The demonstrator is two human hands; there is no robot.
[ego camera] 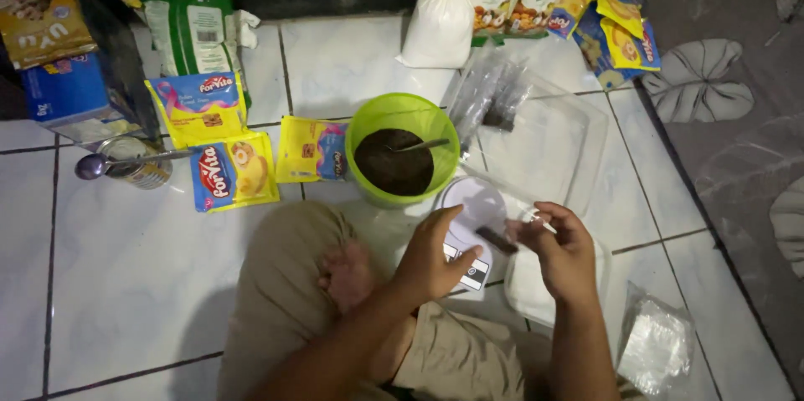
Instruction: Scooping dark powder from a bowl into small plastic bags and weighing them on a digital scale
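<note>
The fingers of the left hand are curling loosely together, thumb reaching toward the right, and their tips are meeting one end of a small dark strip. The right hand is pinching the other end of that strip, its fingers clamped on it at the edge of a thin clear wrapper whose outline is hard to make out. The strip is hanging between the two hands, just above a small white scale sitting on the tiled floor.

At twelve o'clock from the hands, just beyond the scale, a lime green bowl is holding a dark brown mass, with a metal spoon lying in it. At one o'clock a clear plastic tray is resting on the floor, a crumpled clear bag on its far corner. At five o'clock a stack of clear plastic bags is lying near the person's right forearm.

Further out, at ten o'clock, three yellow sachets are lying flat beside the bowl, and beyond them an opened tin is carrying a ladle across its top. At twelve o'clock, against the wall, a white bag of powder is leaning beside green and yellow packets.
</note>
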